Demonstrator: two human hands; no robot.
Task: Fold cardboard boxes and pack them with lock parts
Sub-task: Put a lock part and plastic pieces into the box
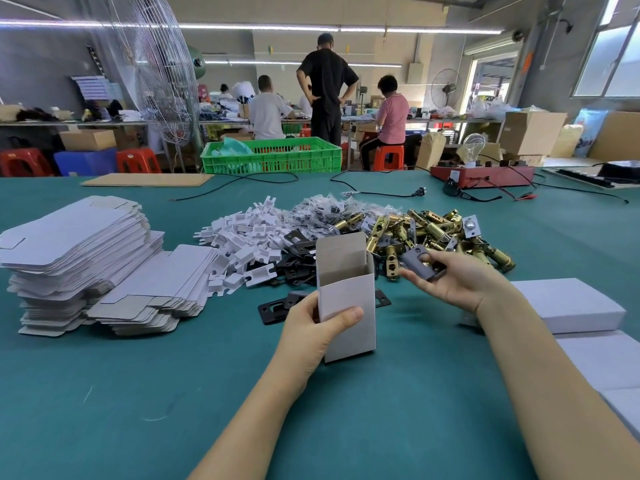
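Your left hand (313, 327) grips the open box (346, 299) upright, mouth clear, so your right hand (457, 277), pinching 1 dark plate (417, 263) beside it, can drop it in.

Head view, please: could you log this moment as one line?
left hand: holds open box upright | right hand: holds dark plate | plate outside box

This is a factory packing floor. A long desk (104, 393) covered in green cloth carries bulk stock: stacks of flat box blanks (79, 265), a heap of white card inserts (242, 237) and a pile of brass latches (433, 233). Behind it, workers (393, 116) sit on red stools (388, 157) at other benches, among a green crate (273, 155), cartons (530, 133), big fans (156, 71) and strip lights (263, 27).
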